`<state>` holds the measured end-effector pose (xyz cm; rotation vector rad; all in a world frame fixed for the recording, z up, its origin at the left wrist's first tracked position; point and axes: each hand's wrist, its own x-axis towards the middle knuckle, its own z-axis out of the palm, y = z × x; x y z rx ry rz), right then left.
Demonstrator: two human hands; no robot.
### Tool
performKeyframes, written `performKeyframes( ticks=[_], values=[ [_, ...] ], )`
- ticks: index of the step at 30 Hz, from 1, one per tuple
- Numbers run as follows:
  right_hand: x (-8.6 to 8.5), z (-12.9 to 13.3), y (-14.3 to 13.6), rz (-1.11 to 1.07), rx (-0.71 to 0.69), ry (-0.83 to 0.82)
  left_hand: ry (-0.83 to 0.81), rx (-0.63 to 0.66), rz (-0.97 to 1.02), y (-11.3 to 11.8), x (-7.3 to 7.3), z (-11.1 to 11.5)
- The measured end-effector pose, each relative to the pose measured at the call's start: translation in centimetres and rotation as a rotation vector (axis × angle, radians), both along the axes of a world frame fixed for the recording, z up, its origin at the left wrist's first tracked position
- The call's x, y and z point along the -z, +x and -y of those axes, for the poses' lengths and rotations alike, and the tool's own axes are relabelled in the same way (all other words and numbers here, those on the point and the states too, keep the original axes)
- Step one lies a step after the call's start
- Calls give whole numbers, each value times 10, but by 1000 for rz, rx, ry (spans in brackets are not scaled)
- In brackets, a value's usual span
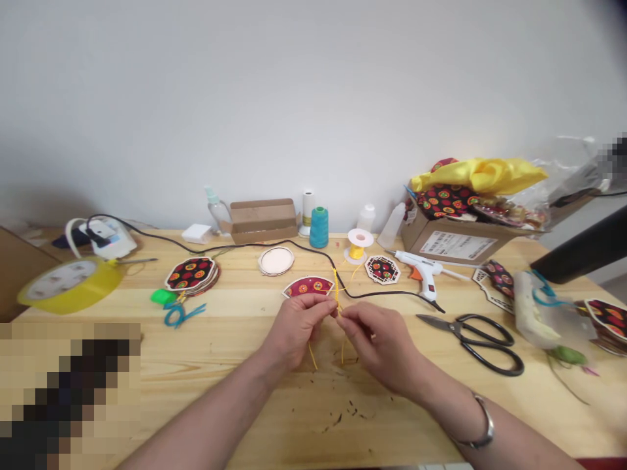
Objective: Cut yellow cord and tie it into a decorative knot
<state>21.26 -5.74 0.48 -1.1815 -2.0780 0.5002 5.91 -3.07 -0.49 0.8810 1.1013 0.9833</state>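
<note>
Pinched between the fingertips of my left hand (301,323) is a yellow cord (336,284), knotted or braided along its upright part. My right hand (375,343) also grips the cord, just beside the left fingertips. Two loose cord ends hang below my hands. A fan-shaped piece with dark red patterned fabric (308,286) lies just beyond my left hand, and a thin yellow strand crosses it. From there the strand seems to run toward a white spool of yellow cord (357,251). The exact knot at my fingertips is too small to make out.
Black-handled scissors (470,333) and a glue gun (421,271) lie to the right, its black cable crossing the table. A tape roll (73,287) and stacked fabric pieces (191,274) are left. Behind stand a teal thread cone (319,228) and a filled cardboard box (455,245).
</note>
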Motion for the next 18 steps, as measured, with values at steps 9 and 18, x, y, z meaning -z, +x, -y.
performKeyframes(
  ticks=[9, 18],
  values=[
    [12, 10, -7, 561, -226, 520, -62, 16, 175, -1, 1, 0],
    [-23, 19, -3, 221, -467, 292, -131, 0, 210, -1, 0, -3]
  ],
)
